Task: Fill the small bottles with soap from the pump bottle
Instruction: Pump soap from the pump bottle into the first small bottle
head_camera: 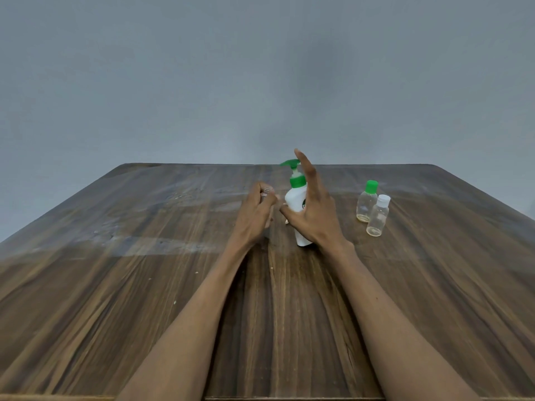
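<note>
Table (144, 285) bears one pump bottle (295, 198), two capped small bottles (367, 202); left hand (256, 212) curled, contents unclear; right hand (315, 209) spread wide.

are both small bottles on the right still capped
Yes, the green-capped bottle and the white-capped bottle each stand upright on the table with their caps on.

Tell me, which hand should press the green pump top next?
Probably the right hand. It is open beside the pump bottle, one finger raised by the green pump head. The left hand is curled around something small, too blurred to tell.
</note>
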